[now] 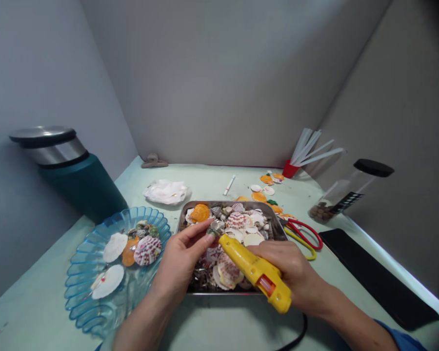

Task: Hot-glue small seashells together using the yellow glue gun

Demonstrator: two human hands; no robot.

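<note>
Between its thumb and fingers, my left hand [181,256] pinches a small grey-green shell [216,227] above the metal tray [237,294]. My right hand [290,265] is wrapped round a yellow hot glue gun [254,265], whose tip points up and left, close beside the small shell; whether they touch I cannot tell. Under both hands the tray is full of scallop shells [237,220] and small snail shells, white, purple-striped and orange. To the left, a blue scalloped plate [78,273] holds several shells, among them a striped one [148,250].
A teal bottle [82,185] stands at the left behind the plate. White plastic packaging [166,191] and a marker [229,185] lie behind the tray. Scissors [307,236], orange shells [259,197], a red cup of glue sticks [289,169], a clear jar [346,190] and a black phone-like slab [376,278] are at right.
</note>
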